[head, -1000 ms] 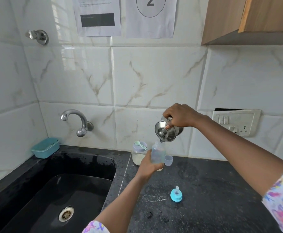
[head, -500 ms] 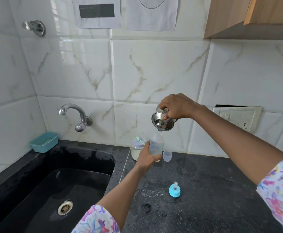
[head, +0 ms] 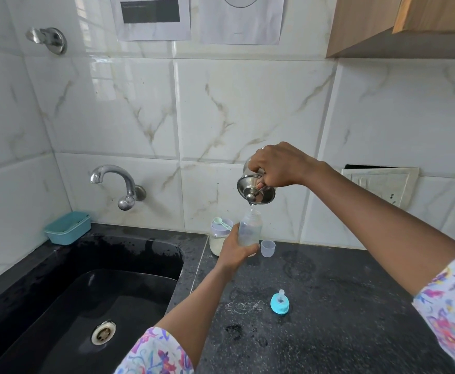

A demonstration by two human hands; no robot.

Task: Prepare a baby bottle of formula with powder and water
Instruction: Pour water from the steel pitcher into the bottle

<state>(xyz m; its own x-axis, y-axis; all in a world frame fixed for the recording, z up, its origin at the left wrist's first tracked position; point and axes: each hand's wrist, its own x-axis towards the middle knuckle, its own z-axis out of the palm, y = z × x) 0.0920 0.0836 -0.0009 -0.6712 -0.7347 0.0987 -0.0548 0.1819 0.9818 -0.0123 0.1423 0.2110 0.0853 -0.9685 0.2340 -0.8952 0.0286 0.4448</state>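
My left hand (head: 235, 251) grips a clear baby bottle (head: 250, 229), upright and uncapped, above the black counter (head: 342, 306). My right hand (head: 277, 166) holds a lidded steel pot (head: 256, 188) tipped hard over the bottle's mouth, and a thin stream of water runs from its rim into the bottle. Just left of the bottle stands the powder jar (head: 219, 237) with a green scoop (head: 222, 222) lying on its lid. The bottle's blue ring with teat (head: 279, 303) lies on the counter nearer to me. A small clear cap (head: 268, 248) stands right of the bottle.
A black sink (head: 86, 306) fills the left side, with a steel tap (head: 118, 184) on the wall above it. A teal dish (head: 67, 231) sits at the sink's back left corner. A switch plate (head: 380, 184) is on the wall at right, under a wooden cabinet (head: 399, 25).
The view has shifted slightly downward. The pot stays tipped over the bottle, and the stream of water into the bottle's mouth is now visible.
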